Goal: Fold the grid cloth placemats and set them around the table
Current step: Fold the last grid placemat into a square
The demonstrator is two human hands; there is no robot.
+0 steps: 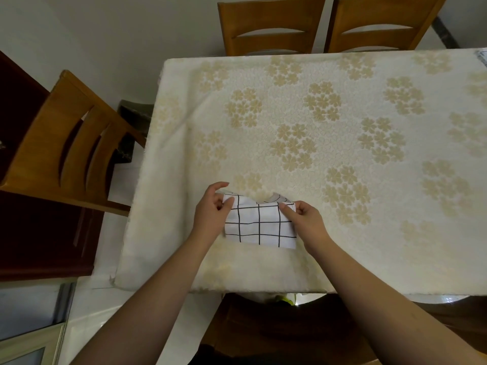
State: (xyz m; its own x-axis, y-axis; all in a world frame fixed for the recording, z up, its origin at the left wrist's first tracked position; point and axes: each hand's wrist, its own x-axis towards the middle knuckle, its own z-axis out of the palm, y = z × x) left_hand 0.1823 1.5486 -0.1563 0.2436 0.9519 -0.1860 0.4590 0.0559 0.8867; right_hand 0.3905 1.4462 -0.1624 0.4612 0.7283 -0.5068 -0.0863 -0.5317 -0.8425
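Note:
A white cloth placemat with a black grid lies folded small near the front edge of the table. My left hand pinches its upper left corner between thumb and fingers. My right hand pinches the upper right corner. The placemat's top edge is lifted and sags between the two hands, showing an inner layer. Its lower part rests flat on the tablecloth.
The table wears a cream cloth with beige flower clusters. One wooden chair stands at the left end and two wooden chairs stand along the far side. A small patterned edge shows at the far right border.

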